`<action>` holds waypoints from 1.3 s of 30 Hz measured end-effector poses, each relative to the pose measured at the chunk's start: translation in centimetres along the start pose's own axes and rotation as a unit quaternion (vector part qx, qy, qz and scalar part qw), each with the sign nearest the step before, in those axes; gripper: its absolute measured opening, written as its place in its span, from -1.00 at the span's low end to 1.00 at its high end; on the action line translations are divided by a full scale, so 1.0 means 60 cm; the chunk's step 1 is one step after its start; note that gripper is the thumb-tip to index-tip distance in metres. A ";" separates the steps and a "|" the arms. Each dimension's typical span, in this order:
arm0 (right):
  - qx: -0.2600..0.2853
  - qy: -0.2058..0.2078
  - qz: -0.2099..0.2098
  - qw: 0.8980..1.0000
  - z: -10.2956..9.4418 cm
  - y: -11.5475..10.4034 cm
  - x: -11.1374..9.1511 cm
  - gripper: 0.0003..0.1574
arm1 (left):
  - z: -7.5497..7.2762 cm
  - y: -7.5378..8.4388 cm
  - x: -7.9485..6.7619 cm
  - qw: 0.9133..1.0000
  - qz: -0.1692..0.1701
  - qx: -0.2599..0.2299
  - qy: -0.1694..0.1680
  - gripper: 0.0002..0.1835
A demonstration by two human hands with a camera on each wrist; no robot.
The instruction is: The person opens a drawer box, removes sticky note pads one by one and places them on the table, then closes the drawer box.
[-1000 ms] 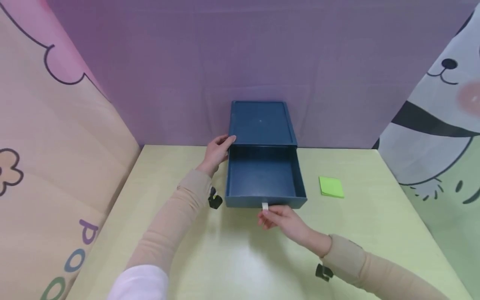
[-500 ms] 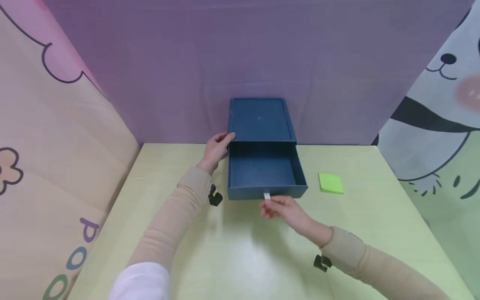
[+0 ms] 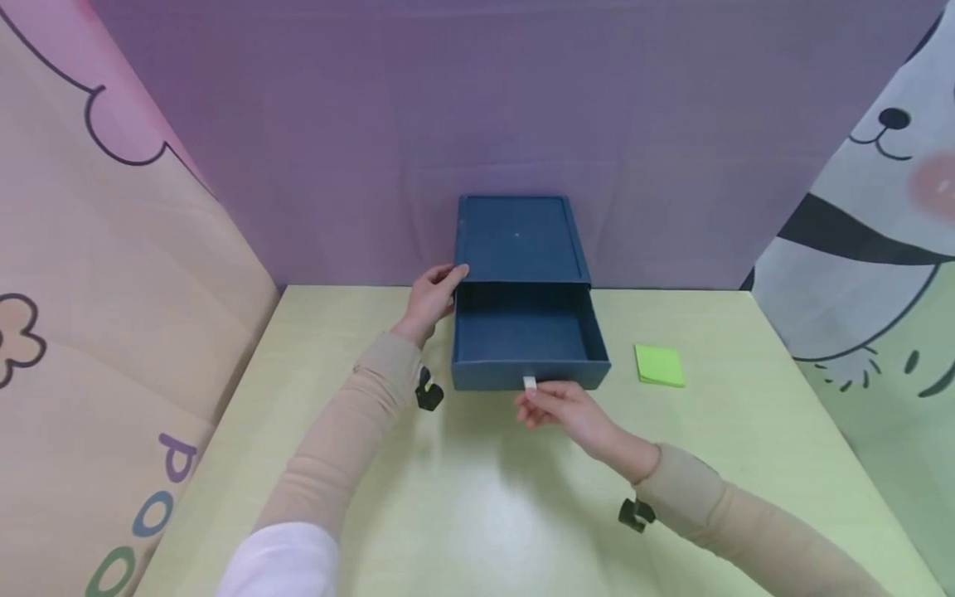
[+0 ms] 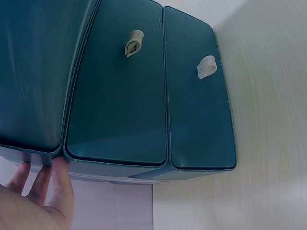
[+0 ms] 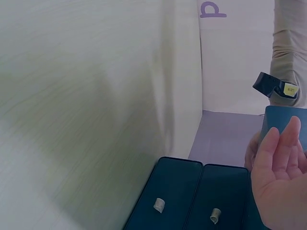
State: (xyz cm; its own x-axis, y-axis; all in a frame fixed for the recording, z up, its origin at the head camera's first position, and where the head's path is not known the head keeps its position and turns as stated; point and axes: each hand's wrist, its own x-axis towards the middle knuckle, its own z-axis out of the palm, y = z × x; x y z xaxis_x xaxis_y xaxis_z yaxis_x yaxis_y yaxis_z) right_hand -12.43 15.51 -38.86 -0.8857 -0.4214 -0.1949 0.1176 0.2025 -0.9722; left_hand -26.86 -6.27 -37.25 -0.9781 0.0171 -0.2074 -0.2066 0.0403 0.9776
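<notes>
Right fingers pinch the white tab, the blue drawer directly beyond them.

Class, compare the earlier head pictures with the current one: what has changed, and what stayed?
The open drawer has slid farther into the blue cabinet, away from the person, and the right hand, pinching its white tab, moved with it. Nothing was newly grasped or released. The left hand stays at the cabinet's side; the green sticky notes lie where they were.
</notes>
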 end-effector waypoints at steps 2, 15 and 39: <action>0.002 0.001 -0.002 1.000 -0.001 0.001 0.002 -0.54 | 0.000 0.000 0.000 1.000 -0.001 0.002 0.000 -0.37; 0.004 0.002 0.006 1.000 0.001 0.003 0.012 -0.53 | -0.001 -0.004 0.000 1.000 0.000 0.007 -0.001 -0.36; 0.030 0.034 0.020 0.999 -0.002 0.008 0.031 -0.56 | 0.002 -0.003 0.002 1.000 0.000 0.003 0.001 -0.36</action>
State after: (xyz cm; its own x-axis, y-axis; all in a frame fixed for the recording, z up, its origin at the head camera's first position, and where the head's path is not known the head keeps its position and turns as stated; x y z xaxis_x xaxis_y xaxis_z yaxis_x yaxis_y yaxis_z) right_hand -14.11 14.95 -39.68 -0.9081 -0.3521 -0.2268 0.1784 0.1649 -0.9701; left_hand -26.93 -6.18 -37.43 -0.9783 0.0148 -0.2065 -0.2056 0.0457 0.9776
